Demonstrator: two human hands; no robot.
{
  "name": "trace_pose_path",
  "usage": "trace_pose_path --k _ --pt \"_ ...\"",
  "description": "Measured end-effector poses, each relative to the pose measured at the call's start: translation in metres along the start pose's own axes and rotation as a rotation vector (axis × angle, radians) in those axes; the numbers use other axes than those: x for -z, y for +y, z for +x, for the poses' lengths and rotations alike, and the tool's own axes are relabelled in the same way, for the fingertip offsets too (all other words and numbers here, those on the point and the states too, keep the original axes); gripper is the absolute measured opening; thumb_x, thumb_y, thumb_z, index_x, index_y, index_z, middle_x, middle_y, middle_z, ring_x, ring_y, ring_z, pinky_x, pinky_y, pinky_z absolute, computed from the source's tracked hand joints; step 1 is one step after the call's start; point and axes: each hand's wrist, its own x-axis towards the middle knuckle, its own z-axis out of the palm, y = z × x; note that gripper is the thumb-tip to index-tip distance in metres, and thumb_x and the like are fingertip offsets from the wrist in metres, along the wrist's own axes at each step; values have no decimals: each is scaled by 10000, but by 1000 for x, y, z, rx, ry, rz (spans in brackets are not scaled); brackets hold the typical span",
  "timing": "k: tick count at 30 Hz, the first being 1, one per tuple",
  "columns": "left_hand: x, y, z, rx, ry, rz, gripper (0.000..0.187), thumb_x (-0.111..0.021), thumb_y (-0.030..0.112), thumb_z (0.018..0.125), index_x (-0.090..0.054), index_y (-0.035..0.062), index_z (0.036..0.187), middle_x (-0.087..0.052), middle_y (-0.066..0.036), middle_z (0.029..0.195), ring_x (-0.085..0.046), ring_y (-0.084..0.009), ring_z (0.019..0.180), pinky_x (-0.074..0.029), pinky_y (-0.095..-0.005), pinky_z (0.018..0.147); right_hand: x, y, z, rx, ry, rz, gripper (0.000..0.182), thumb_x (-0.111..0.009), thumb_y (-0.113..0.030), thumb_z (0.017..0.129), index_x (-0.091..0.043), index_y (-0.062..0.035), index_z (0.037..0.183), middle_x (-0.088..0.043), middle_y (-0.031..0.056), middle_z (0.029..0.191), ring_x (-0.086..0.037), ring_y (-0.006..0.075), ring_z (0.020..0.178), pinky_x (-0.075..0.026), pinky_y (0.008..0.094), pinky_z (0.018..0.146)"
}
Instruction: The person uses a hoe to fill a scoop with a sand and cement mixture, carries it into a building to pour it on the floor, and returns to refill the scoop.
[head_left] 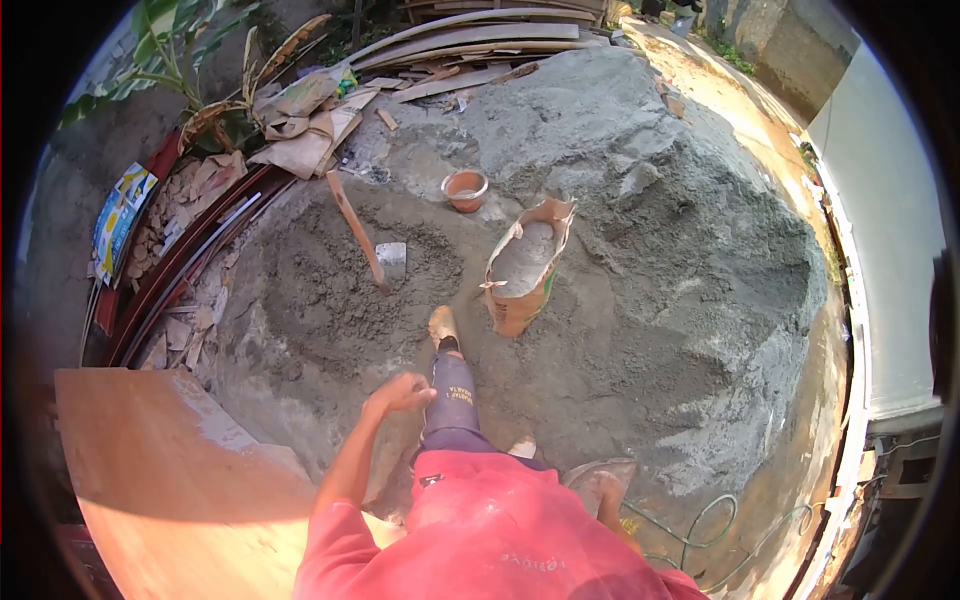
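My left hand [405, 392] hangs in front of my left thigh, fingers curled in with nothing visible in them. Low on the right, my right hand [608, 492] is at a grey, dusty container [585, 472], perhaps a bucket; its fingers are partly hidden and seem to grip it. Ahead of my feet stands an open paper sack [515, 310] filled with grey powder. A hoe [352, 225] with a wooden handle and a metal blade rests on the mixed grey sand to the left. Behind the sack sits an orange-brown bucket [465, 191].
A large mound of grey sand [690, 230] rises ahead and to the right. At the lower left lies a plywood sheet [180, 460]. Wood scraps [480, 50] are piled at the back. A green hose [690, 535] coils at the lower right beside a pale wall [890, 250].
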Motion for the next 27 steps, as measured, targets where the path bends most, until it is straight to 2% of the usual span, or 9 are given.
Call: trace_pose_path --k 6,10,13,16,18,21,23,24,27 --pt "209 -7 98 29 615 12 389 -656 265 810 -569 6 1087 -619 -144 818 -611 -268 791 -470 -383 705 -18 -120 1 -104 -15 28 211 -565 -171 856 -616 -75 1038 -647 89 891 -628 212 628 -483 298 479" --pt "329 -41 173 -23 954 478 531 -705 327 758 -534 85 1199 -577 -131 1084 -535 -310 1050 -407 -463 898 -13 -134 29 -23 -5 -98 212 -572 -149 855 -604 -65 1047 -646 91 898 -633 217 631 -474 293 475" --pt "395 -75 230 -58 1006 997 553 -710 368 741 -542 122 1207 -571 -128 1140 -531 -303 1099 -409 -518 906 -22 -217 18 -336 23 3 207 -575 -147 863 -593 -49 1044 -643 85 894 -640 205 649 -480 286 501" --pt "435 -119 278 -93 651 1496 510 -715 401 724 -606 120 1136 -618 -92 1066 -593 -285 1018 -382 -565 922 -45 -279 26 -385 -2 -115 229 -599 -165 858 -588 -44 1051 -639 80 894 -644 208 665 -499 297 538" --pt "442 -131 302 552 -47 1455 404 -734 385 699 -680 111 989 -668 -56 899 -659 -269 832 -467 -524 834 -81 -347 20 -365 -15 -66 248 -609 -171 854 -585 -41 1064 -638 78 896 -643 205 685 -508 297 565" --pt "432 -169 290 886 -666 1433 245 -708 283 724 -703 101 888 -679 -75 763 -662 -262 657 -544 -426 547 -150 -464 8 -232 -63 41 290 -626 -180 849 -578 -29 1092 -637 79 906 -639 197 735 -517 287 616" --pt "405 -186 247 897 -615 1262 231 -682 253 739 -705 109 918 -685 -38 821 -664 -254 715 -538 -488 554 -187 -510 3 -135 -98 83 311 -634 -184 848 -574 -21 1106 -638 81 914 -636 193 763 -519 277 639" --pt "370 -242 224 795 -326 1069 227 -679 238 733 -710 149 939 -691 -58 906 -671 -260 800 -545 -459 627 -205 -525 3 -90 -149 51 324 -634 -180 851 -568 -11 1119 -639 87 924 -633 188 779 -516 272 651" --pt "332 -256 152 752 -293 713 347 -671 213 719 -662 106 1049 -649 -93 1065 -621 -255 1017 -497 -351 840 -243 -539 -4 -49 -273 -23 340 -632 -169 855 -560 6 1138 -643 100 935 -630 178 793 -512 264 657"
